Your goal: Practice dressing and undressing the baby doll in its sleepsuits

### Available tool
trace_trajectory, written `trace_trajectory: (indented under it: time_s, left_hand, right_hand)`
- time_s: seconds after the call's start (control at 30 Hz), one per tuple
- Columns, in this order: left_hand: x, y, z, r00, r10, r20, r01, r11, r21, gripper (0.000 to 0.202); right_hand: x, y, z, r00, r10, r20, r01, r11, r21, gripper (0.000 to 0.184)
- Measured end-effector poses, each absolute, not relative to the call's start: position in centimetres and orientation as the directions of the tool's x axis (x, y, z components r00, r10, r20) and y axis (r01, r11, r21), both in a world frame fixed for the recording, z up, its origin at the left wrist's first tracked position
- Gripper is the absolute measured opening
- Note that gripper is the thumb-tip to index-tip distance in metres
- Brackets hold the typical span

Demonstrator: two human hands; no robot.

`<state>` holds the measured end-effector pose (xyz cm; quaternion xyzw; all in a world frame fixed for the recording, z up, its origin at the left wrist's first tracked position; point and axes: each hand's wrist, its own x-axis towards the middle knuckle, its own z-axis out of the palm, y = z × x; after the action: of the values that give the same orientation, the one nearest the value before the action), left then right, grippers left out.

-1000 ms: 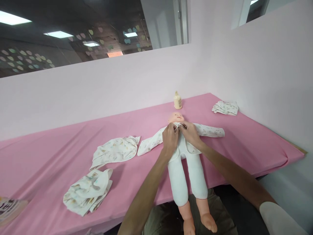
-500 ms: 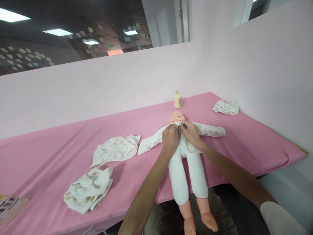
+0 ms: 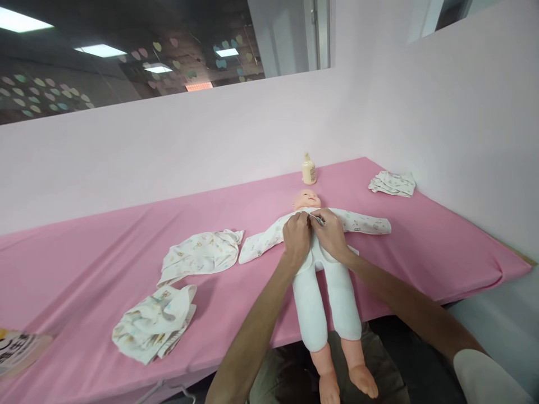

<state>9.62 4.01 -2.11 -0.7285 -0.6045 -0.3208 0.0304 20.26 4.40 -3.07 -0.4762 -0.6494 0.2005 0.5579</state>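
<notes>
A baby doll lies on its back, head away from me, its feet hanging over the table's near edge. It wears a white patterned long-sleeved baby shirt whose sleeves stretch out to both sides. My left hand is closed on the left front of the shirt, just below the doll's chin. Beside it, my right hand pinches the other front edge. The fingertips of both hands meet at the middle of the chest. Whatever fastening lies between them is hidden by my fingers.
A pink-covered table runs along the wall. On it stand a cream pump bottle, patterned clothing, a crumpled patterned cloth, a folded cloth at far right and a printed package at far left.
Both hands stay at the doll's chest, the right fingers drawn in closer to the left ones. The whole view has shifted slightly.
</notes>
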Motion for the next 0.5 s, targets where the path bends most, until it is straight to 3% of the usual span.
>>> trace_trajectory:
  time_s: [0.23, 0.5]
  left_hand:
    - [9.3, 4.2, -1.7, 0.005, 0.885, 0.465, 0.795, -0.286, 0.535, 0.026]
    - [7.4, 4.4, 0.0, 0.164, 0.963, 0.212, 0.519, -0.267, 0.812, 0.017]
  right_hand:
    - [20.2, 3.7, -3.9, 0.021, 0.826, 0.563, 0.452, 0.494, -0.743, 0.029]
    - [20.4, 3.6, -4.5, -0.088, 0.807, 0.585, 0.513, 0.539, -0.668, 0.037]
